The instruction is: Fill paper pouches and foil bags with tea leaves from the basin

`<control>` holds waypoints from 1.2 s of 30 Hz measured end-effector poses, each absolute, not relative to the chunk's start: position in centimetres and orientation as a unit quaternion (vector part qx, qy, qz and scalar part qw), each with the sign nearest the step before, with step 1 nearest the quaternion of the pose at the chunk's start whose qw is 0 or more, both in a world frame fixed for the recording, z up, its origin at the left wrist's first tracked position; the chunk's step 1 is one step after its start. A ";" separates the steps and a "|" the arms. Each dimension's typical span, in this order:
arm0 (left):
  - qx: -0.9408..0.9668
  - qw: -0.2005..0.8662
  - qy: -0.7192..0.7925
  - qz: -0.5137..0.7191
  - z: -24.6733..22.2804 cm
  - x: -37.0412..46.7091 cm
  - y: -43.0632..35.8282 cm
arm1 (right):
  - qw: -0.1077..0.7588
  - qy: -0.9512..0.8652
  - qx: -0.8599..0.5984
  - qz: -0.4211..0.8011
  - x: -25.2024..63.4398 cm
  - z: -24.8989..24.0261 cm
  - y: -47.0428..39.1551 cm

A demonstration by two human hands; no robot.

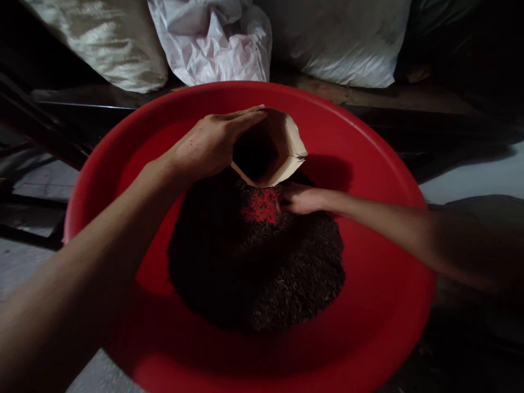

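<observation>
My left hand (208, 143) grips the rim of a tan paper bag (291, 147), with its fingers along the far edge. The bag's mouth faces me, and its inside is dark, so I cannot see what it holds. Just below the bag's right side, my right hand (301, 197) is low among dark, loose, dried tea-like leaves (303, 273). Its fingers curl inward and their tips are lost in shadow. The leaves lie heaped in a wide red plastic basin (380, 251). Red basin floor shows through thinly scattered leaves beside the right hand.
Behind the basin, a white plastic sack (221, 43) stands between a pale woven sack (118, 43) and a large greyish sack (339, 38). They rest on a dark wooden ledge (409, 98). Dark bars (36, 218) stand at the left over a grey floor (16, 267).
</observation>
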State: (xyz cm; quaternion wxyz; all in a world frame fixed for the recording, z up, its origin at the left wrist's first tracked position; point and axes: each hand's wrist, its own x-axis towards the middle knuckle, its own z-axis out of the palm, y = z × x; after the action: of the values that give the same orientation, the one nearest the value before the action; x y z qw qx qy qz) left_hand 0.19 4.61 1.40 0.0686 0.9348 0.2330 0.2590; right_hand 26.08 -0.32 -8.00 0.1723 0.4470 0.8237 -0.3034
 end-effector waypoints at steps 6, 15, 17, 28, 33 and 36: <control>0.933 0.080 0.229 0.264 0.8 -0.1 5.3 | 0.168 0.839 0.445 -0.265 25.7 -7.7 -0.3; 0.932 0.066 0.230 0.272 1.2 0.2 4.8 | 0.145 0.844 0.408 -0.316 26.2 -8.5 -0.1; 0.933 0.069 0.228 0.270 1.3 0.2 4.7 | 0.146 0.842 0.412 -0.316 26.3 -8.8 -0.1; 0.934 0.080 0.229 0.263 1.3 0.1 4.7 | 0.130 0.824 0.449 -0.322 26.7 -9.9 0.2; 0.933 0.065 0.229 0.269 1.3 0.2 4.6 | 0.132 0.820 0.446 -0.333 26.5 -9.6 0.2; 0.933 0.071 0.229 0.267 1.3 0.1 4.7 | 0.129 0.823 0.443 -0.332 26.4 -9.3 0.1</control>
State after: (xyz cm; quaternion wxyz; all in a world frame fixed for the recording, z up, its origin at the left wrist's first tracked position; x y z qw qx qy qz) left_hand 0.15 4.71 1.29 0.0708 0.9333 0.2293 0.2670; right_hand 26.39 0.15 -9.35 0.1290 0.4429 0.8226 -0.3324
